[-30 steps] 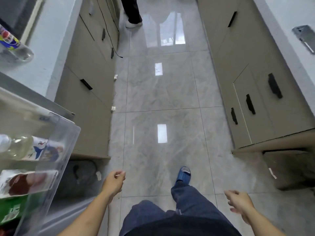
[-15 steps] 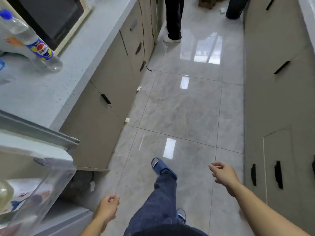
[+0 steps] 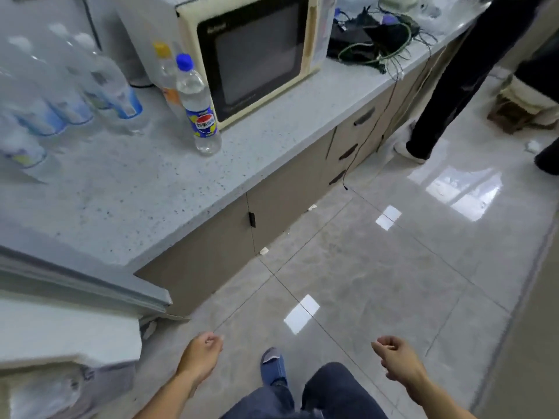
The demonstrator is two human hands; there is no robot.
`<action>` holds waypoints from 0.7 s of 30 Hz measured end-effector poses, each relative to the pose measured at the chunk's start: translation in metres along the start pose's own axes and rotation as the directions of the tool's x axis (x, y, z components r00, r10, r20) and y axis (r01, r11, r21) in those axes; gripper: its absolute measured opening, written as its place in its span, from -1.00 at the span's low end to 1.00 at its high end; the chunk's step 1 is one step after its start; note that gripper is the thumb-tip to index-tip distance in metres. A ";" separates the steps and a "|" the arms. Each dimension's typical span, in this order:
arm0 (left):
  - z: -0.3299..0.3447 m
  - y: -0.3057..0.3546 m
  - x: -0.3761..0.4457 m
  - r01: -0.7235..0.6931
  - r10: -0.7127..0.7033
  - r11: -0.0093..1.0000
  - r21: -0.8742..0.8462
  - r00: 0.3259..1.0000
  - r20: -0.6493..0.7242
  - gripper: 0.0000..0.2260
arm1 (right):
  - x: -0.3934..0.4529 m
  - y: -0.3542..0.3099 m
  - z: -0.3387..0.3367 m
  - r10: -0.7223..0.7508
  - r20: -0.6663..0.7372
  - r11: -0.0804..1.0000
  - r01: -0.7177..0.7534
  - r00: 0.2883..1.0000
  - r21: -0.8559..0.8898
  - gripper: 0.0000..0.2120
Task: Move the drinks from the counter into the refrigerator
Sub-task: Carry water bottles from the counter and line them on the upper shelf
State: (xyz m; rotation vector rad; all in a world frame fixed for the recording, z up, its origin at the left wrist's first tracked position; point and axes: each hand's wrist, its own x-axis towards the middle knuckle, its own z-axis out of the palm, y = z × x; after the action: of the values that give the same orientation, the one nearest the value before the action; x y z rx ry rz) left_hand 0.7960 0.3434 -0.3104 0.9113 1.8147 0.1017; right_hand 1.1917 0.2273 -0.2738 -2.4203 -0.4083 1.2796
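Observation:
On the grey speckled counter [image 3: 127,201] stands a clear blue-capped soda bottle [image 3: 198,108] with a blue and yellow label. Right behind it is an orange-capped bottle [image 3: 165,72]. Several clear water bottles [image 3: 75,86] with blue labels stand blurred at the far left. The open refrigerator door [image 3: 69,325] fills the lower left. My left hand [image 3: 201,356] and my right hand [image 3: 396,358] hang low over the floor, fingers loosely curled, holding nothing, well short of the counter.
A cream microwave [image 3: 251,52] sits at the back of the counter, with tangled cables [image 3: 378,40] beside it. Another person's dark-trousered legs [image 3: 447,95] stand on the glossy tiled floor [image 3: 363,267] at the right. My blue slipper [image 3: 273,365] shows between my hands.
The view has swung up and left from the floor to the counter, bringing the bottles and microwave into sight. Both hands stay low and empty; the fridge door shelf has slid out of view.

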 end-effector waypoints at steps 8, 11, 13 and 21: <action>0.000 0.073 0.002 -0.063 0.004 0.949 -0.309 0.982 -0.188 -0.83 | 0.082 -0.121 0.003 -0.130 0.152 0.961 0.162 0.980 -0.225 -0.86; 0.003 0.100 0.000 -0.084 -0.040 0.909 -0.409 0.957 -0.286 -0.84 | 0.105 -0.186 0.016 -0.258 0.265 0.914 0.323 0.929 -0.245 -0.89; 0.005 0.121 -0.004 -0.125 -0.070 0.867 -0.483 0.928 -0.365 -0.87 | 0.111 -0.234 0.027 -0.362 0.337 0.867 0.447 0.869 -0.219 -0.91; -0.027 0.213 -0.024 -0.306 -0.146 0.730 -0.611 0.804 -0.576 -0.77 | 0.049 -0.418 0.102 -0.646 0.633 0.550 0.835 0.426 -0.001 -0.93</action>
State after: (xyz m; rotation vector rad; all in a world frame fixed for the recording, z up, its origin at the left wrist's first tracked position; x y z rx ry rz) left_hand 0.8911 0.4876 -0.1814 0.4214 2.0473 1.1734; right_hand 1.0999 0.6381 -0.1738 -1.5372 -1.7876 1.4849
